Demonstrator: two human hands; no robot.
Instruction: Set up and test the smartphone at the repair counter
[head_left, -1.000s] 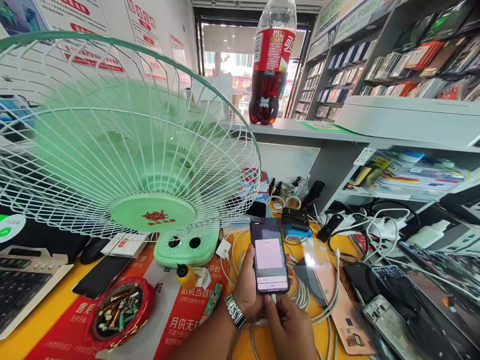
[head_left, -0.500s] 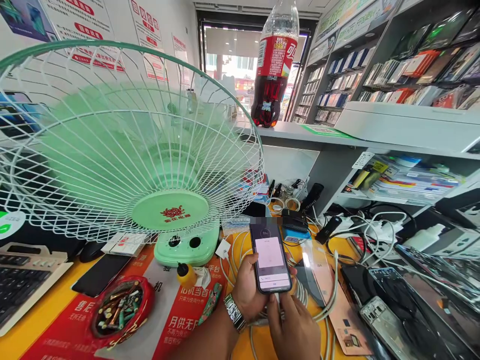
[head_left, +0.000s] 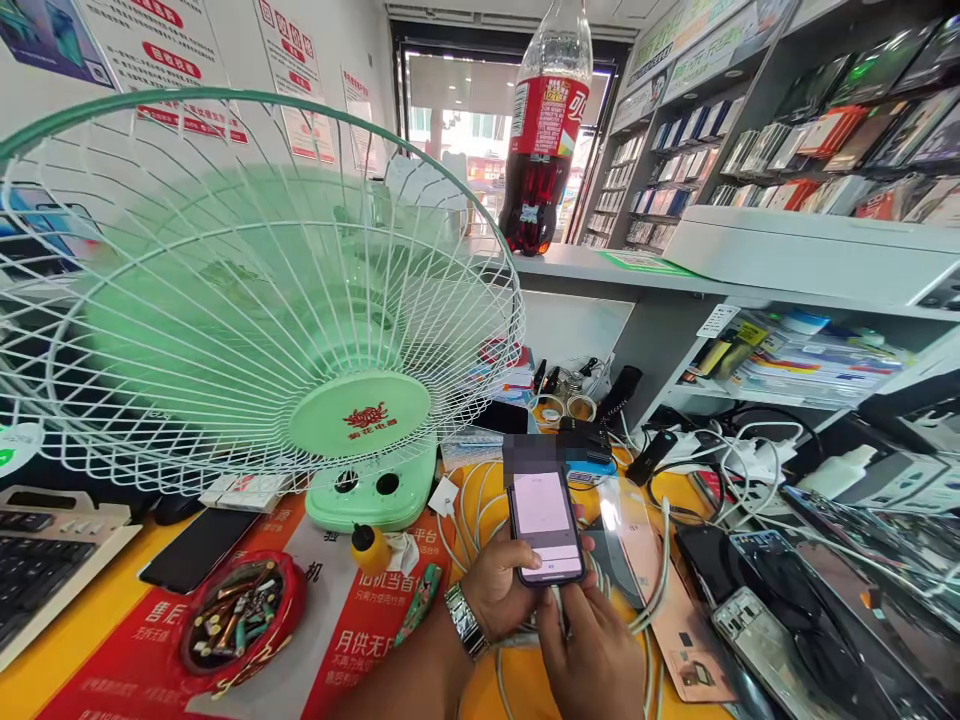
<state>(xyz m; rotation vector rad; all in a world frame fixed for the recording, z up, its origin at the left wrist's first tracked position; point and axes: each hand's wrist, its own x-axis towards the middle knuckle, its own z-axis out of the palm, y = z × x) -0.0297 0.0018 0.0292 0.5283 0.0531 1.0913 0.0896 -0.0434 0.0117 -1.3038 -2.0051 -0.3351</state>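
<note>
Where cords (head_left: pixel 665 540) crowd the phone's (head_left: pixel 544 508) edge, the left hand (head_left: pixel 491 585) grips it, right hand (head_left: pixel 592 640) pinching its cable (head_left: pixel 553 595).

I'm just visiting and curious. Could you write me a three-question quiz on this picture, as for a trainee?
1. Multiple choice: where is the thumb of the left hand?
A) on the keyboard
B) on the screen of the phone
C) on the printed mat

2. True or false: the bottle of dark drink stands upright.

3. Short answer: what colour is the fan base?

Key: 1. B, near the screen's lower end. 2. True. 3. Light green.
</note>
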